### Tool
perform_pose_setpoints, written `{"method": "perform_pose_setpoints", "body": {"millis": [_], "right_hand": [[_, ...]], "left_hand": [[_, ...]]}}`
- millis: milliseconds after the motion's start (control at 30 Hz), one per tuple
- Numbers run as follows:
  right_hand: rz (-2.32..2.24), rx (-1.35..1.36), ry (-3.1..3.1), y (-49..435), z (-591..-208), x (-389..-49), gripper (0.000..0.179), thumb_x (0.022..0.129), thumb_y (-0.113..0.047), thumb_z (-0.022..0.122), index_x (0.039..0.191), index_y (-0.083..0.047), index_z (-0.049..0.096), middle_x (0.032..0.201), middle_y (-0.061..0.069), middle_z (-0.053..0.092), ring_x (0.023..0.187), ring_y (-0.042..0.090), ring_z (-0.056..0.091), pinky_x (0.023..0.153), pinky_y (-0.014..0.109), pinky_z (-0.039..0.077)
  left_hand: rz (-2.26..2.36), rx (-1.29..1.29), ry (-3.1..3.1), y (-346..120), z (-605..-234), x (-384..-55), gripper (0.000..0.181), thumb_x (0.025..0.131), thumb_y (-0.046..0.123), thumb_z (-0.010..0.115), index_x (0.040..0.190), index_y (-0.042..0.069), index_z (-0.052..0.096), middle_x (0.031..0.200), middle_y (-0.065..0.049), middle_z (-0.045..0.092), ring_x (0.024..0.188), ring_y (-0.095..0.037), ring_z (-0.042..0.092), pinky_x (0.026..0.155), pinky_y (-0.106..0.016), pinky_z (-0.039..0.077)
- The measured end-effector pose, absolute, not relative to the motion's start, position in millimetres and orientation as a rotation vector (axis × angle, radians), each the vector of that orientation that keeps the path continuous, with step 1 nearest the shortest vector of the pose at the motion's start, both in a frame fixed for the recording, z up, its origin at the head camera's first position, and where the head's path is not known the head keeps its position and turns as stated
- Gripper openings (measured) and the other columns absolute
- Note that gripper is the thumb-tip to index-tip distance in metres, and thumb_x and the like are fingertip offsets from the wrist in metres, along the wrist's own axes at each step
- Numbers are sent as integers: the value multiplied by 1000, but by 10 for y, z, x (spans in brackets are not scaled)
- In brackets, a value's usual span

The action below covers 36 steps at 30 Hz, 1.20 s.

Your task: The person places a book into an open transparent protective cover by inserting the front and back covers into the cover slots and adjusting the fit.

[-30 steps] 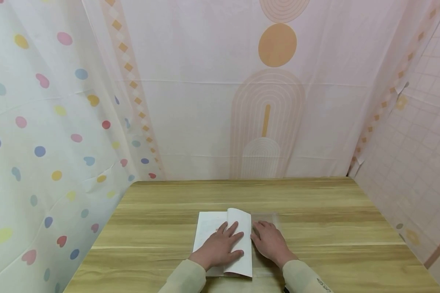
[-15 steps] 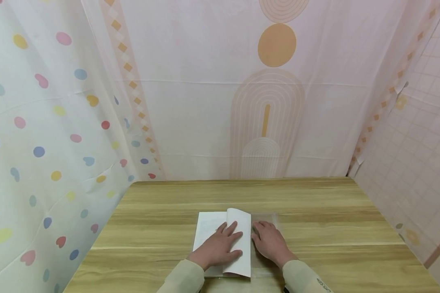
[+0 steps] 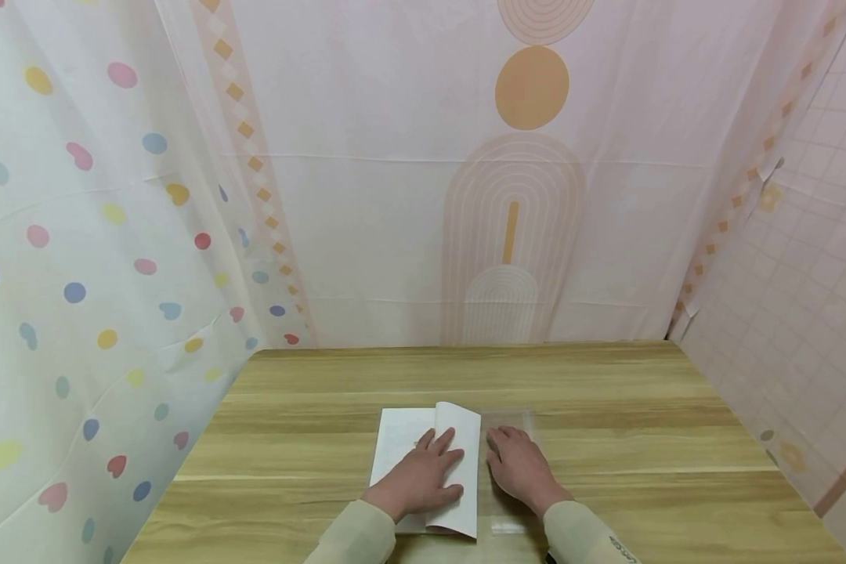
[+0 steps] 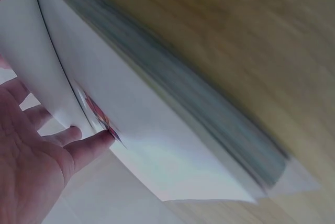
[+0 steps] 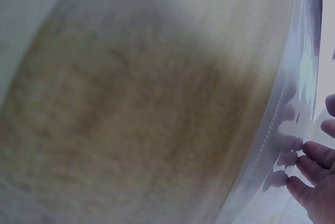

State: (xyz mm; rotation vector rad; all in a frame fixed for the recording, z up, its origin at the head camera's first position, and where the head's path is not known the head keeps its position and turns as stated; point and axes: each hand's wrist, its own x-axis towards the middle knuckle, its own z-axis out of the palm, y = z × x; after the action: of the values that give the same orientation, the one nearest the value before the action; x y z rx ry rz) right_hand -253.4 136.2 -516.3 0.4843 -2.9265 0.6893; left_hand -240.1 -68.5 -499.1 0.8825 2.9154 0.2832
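Note:
A white-paged book (image 3: pixel 398 435) lies at the near middle of the table, one white leaf (image 3: pixel 463 431) bent up and curving over it. My left hand (image 3: pixel 421 475) rests on that leaf with fingers spread. In the left wrist view, a fingertip touches a small coloured picture on the page, and the book's thick grey side (image 4: pixel 172 82) shows. To the right, a clear plastic sheet (image 3: pixel 511 529) lies on the table. My right hand (image 3: pixel 520 468) rests on this plastic, fingers lightly bent. The right wrist view shows its fingertips meeting the glossy plastic (image 5: pixel 298 88).
The wooden table (image 3: pixel 310 423) extends to both sides and behind the book. Patterned curtains hang around it: a dotted one (image 3: pixel 113 305) at left, an arched design (image 3: pixel 366 235) at the back, a checked one (image 3: pixel 797 313) at right.
The bent leaf has shifted slightly left, widening the gap between its edge and my right hand. More of the plastic's near edge shows. Both hands stay almost in place.

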Motion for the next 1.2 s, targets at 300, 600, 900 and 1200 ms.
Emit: {"method": "perform_pose_setpoints", "body": {"millis": [300, 600, 900, 1200], "right_hand": [[690, 491, -2923, 1365, -5144, -2534, 38, 96, -14, 61, 130, 4, 60, 127, 25, 58, 122, 44, 52, 98, 57, 44], [704, 503, -2906, 1369, -5169, -2545, 38, 96, -16, 61, 129, 3, 61, 127, 25, 59, 121, 44, 52, 98, 58, 43], [667, 523, -2898, 1363, -5178, -2543, 37, 96, -18, 62, 128, 1, 63, 126, 22, 60, 120, 44, 53, 97, 58, 44], [650, 540, -2908, 1361, -5181, -2539, 37, 96, -20, 62, 127, 0, 63, 127, 23, 60, 121, 45, 52, 97, 59, 43]], "left_hand": [[155, 884, 2960, -643, -4961, -2385, 57, 90, 47, 61, 138, 15, 59, 154, -11, 41, 138, -43, 38, 102, -50, 45], [101, 858, 2985, -594, -5002, -2388, 58, 92, 52, 59, 139, 20, 59, 155, -7, 40, 138, -41, 37, 99, -53, 46], [111, 782, 3004, -515, -5024, -2366, 60, 93, 54, 56, 142, 20, 56, 157, -7, 37, 141, -41, 33, 99, -59, 44], [9, 733, 3044, -419, -5062, -2365, 60, 92, 57, 55, 142, 22, 57, 156, -5, 38, 141, -40, 33, 98, -59, 45]]}}
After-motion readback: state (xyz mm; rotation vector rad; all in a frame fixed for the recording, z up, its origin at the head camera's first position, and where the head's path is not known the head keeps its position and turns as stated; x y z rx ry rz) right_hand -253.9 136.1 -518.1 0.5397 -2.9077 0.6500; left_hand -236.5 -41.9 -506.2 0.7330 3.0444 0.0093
